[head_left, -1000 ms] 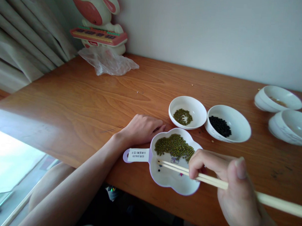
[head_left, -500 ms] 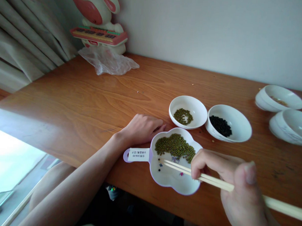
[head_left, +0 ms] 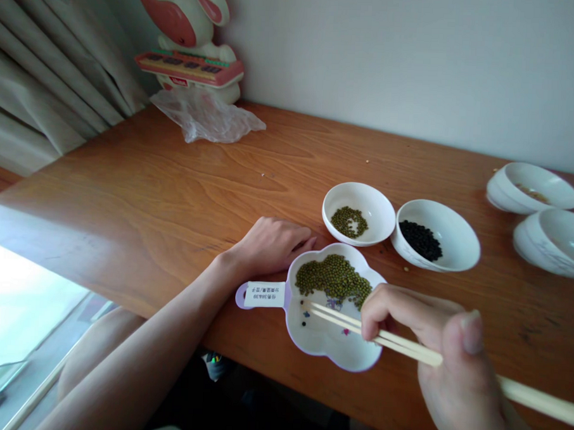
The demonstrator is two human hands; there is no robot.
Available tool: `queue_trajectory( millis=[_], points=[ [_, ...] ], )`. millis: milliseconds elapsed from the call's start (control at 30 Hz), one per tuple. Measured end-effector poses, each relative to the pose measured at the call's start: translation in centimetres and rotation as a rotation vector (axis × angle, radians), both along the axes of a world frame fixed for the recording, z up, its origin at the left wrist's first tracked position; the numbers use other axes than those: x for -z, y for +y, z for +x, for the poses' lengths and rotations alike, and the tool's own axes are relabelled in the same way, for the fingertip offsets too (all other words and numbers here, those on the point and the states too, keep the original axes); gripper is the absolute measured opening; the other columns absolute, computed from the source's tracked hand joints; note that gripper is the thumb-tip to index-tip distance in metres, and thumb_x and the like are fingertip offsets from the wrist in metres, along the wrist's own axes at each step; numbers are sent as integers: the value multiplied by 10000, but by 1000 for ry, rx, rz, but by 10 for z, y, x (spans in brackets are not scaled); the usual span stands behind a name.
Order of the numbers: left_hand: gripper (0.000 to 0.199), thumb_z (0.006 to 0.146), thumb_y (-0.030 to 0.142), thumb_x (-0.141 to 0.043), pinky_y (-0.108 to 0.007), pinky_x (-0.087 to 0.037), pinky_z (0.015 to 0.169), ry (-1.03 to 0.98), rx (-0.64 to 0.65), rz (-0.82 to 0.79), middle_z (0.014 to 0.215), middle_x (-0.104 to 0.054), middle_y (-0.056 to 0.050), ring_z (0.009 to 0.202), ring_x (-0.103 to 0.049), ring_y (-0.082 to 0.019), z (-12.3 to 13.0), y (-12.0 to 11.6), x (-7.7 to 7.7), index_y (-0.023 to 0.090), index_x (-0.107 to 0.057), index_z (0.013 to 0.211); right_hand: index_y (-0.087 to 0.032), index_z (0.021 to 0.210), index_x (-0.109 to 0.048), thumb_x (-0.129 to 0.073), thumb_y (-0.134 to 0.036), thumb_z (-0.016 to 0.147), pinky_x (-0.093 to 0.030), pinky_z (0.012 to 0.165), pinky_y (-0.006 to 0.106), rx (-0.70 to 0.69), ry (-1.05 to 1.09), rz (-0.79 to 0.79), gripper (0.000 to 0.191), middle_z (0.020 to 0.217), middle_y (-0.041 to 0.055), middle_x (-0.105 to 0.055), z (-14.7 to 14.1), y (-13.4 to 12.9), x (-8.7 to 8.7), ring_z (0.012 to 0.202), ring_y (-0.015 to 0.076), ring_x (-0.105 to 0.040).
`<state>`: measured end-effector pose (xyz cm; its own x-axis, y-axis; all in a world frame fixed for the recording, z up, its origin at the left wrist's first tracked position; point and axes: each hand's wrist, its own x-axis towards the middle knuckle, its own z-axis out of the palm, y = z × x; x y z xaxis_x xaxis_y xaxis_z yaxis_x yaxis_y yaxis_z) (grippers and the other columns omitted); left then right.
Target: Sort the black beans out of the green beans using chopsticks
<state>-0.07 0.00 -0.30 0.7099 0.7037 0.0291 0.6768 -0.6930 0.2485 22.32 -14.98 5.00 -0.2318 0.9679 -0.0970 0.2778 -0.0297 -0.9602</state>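
Green beans (head_left: 332, 277) lie heaped along the far side of a white, flower-shaped dish (head_left: 333, 347) with a lilac rim, which sits near the front edge of the wooden table (head_left: 174, 191). The right hand (head_left: 458, 381) grasps 2 pale chopsticks (head_left: 407, 349), fingers bent around them, and their narrow tips are over the dish's bare floor, just beside 1 of 2 small dark specks (head_left: 304, 324); whether the tips touch the floor, I cannot tell. The left hand (head_left: 272, 243) rests palm down on the table, just beside the dish and behind its handle, which bears a white label (head_left: 265, 294); its fingers are partly hidden, so I cannot tell whether they are loose or clenched. Just beyond the dish stands a white bowl (head_left: 376, 214) with a smaller ring of green beans, and beside it a bowl (head_left: 459, 241) of black beans. Farther right are 2 more bowls (head_left: 567, 237). A clear plastic bag (head_left: 210, 118) lies by a toy keyboard (head_left: 191, 68)
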Motion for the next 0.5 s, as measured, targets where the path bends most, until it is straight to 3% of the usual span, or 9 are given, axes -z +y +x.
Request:
queue_trajectory(
  millis=[500],
  points=[
    [394,1056,414,-417,-298,-249,605,-28,8,-15,770,-710,-15,636,-536,-138,-1,0,2,217,-682,841,-233,753,-622,-130,-765,962,-393,677,369,18,14,13,754,727,47,-618,0,0,3,715,220,-569]
  ],
)
